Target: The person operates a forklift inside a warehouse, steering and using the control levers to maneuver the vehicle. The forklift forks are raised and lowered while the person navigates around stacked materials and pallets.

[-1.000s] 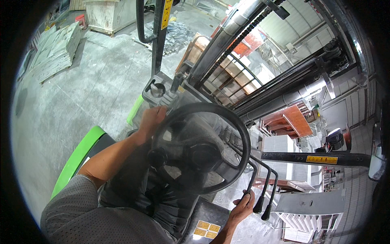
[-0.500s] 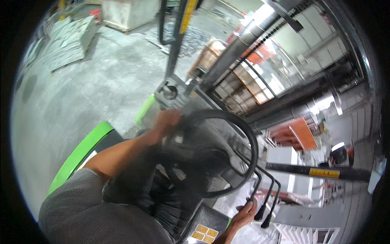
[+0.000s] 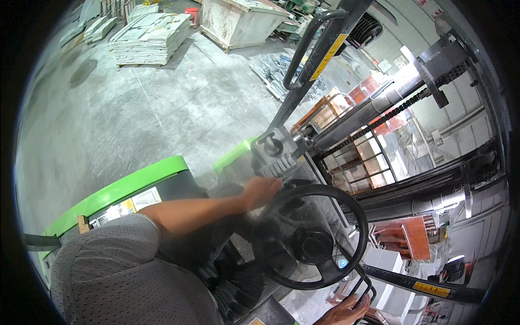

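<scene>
The black steering wheel [image 3: 358,216] of a forklift is in front of me. My left hand [image 3: 262,192] is closed at the wheel's upper left rim, slightly blurred, and its fingertips are partly hidden. Low on the right, my right hand [image 3: 344,312] has its fingers curled over the bent black control levers [image 3: 364,281] beside the wheel. The lever ends are hidden by the hand and the picture's lower edge. A round black hub [image 3: 313,245] sits at the wheel's centre.
The lift mast [image 3: 352,127] with its chain rises ahead, right of a black post [image 3: 303,70]. Stacked pale slabs [image 3: 146,40] and a big whitish bin [image 3: 238,24] stand on the grey floor. Flat scraps [image 3: 287,73] lie beyond the post. Green bodywork [image 3: 119,184] flanks my left arm.
The view has shifted, so the slabs, bin and mast sit further right in the picture. My left hand stays by the wheel rim, and my right hand stays at the levers.
</scene>
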